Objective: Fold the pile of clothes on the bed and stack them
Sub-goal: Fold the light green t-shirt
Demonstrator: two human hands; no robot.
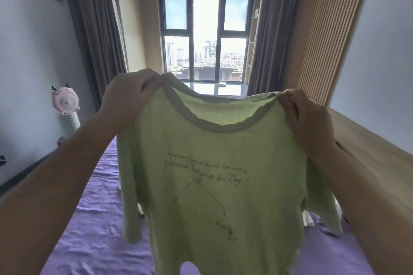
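A person holds a green shirt up in the air over the bed, both arms stretched forward. The left hand pinches the shirt's left shoulder beside the collar, fingers curled over the cloth. The right hand grips the right shoulder the same way, a little lower than the left. The shirt hangs open and flat between them, its grey-trimmed neckline at the top, dark handwritten lettering and a line drawing showing on the chest. One long sleeve hangs straight down on the left; the other trails down on the right toward the bed.

Below and behind the shirt, the bed is covered with a wrinkled purple sheet. A bit of white cloth shows on the bed just past the shirt's right edge; what it is cannot be told.

Left of the bed stands a pink fan on a white post, against a pale wall. On the right runs a wooden slatted panel. Farthest off, grey curtains frame a window with city buildings outside.
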